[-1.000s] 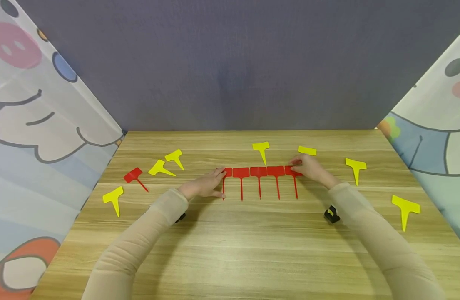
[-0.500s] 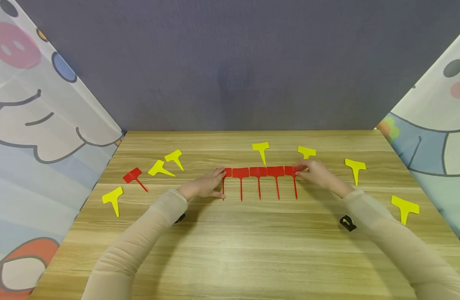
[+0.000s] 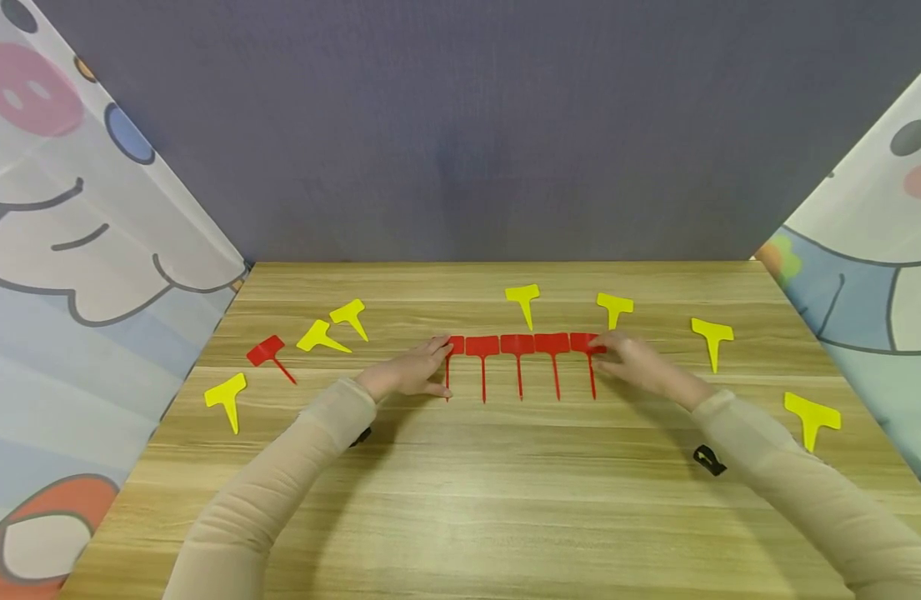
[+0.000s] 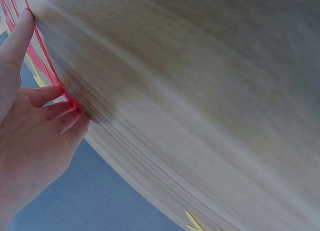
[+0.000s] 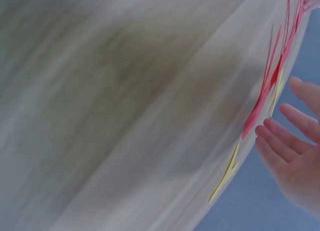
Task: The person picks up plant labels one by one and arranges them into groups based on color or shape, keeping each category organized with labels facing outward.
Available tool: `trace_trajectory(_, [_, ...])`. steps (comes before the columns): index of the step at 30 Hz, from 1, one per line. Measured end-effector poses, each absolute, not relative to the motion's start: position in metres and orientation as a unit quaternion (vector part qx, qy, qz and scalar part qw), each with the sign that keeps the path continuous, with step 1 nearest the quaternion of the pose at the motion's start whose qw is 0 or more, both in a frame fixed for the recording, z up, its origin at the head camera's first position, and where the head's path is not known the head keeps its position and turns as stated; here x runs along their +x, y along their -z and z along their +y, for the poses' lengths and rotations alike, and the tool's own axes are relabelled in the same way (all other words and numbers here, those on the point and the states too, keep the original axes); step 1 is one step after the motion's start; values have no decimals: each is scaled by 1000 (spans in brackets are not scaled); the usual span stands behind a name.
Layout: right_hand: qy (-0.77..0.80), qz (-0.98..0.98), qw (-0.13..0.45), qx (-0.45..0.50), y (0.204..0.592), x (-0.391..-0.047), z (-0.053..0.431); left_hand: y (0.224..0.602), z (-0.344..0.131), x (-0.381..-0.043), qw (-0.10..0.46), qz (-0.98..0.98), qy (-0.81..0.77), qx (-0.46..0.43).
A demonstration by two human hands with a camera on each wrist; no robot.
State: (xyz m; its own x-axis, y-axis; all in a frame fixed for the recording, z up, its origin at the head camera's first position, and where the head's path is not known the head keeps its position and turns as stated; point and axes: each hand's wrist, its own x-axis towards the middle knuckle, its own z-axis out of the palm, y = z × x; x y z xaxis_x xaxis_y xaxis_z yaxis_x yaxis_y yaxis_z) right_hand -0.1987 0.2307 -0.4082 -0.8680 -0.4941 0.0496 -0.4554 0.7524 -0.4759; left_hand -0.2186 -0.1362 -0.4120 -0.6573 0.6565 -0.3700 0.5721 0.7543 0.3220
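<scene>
A grey-blue panel (image 3: 460,125) stands along the far edge of a wood-grained surface (image 3: 468,500); pale sleeves (image 3: 238,500) reach in from its near corners. A row of five red markers (image 3: 517,343) crosses the middle of the surface, nearer the far edge, plates toward that edge and stems toward the near one. The left hand (image 3: 411,371) lies at the leftmost marker (image 3: 457,343), fingers together and thumb spread away, the fingers on its plate and the thumb at its stem end. The right hand (image 3: 634,362) is at the rightmost marker (image 3: 583,342), fingers loosely extended and slightly apart; I cannot tell whether the fingertips touch it. Around the row lie seven yellow markers (image 3: 523,293): three toward the left edge, two by the far edge, two toward the right edge. Among the left three is a lone red marker (image 3: 266,350), tilted. The smallest is a black object (image 3: 709,461) beside the right sleeve.
</scene>
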Motion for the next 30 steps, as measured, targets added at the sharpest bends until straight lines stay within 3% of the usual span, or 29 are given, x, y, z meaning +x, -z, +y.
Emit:
trace_trajectory(10, [224, 931, 72, -279, 414, -196, 235, 411, -135, -218, 240, 907, -93, 334])
trace_trajectory(20, [231, 925, 147, -265, 413, -197, 238, 411, -135, -218, 242, 907, -92, 331])
trace_trajectory(30, [226, 918, 159, -283, 414, -202, 236, 410, -135, -218, 241, 908, -93, 331])
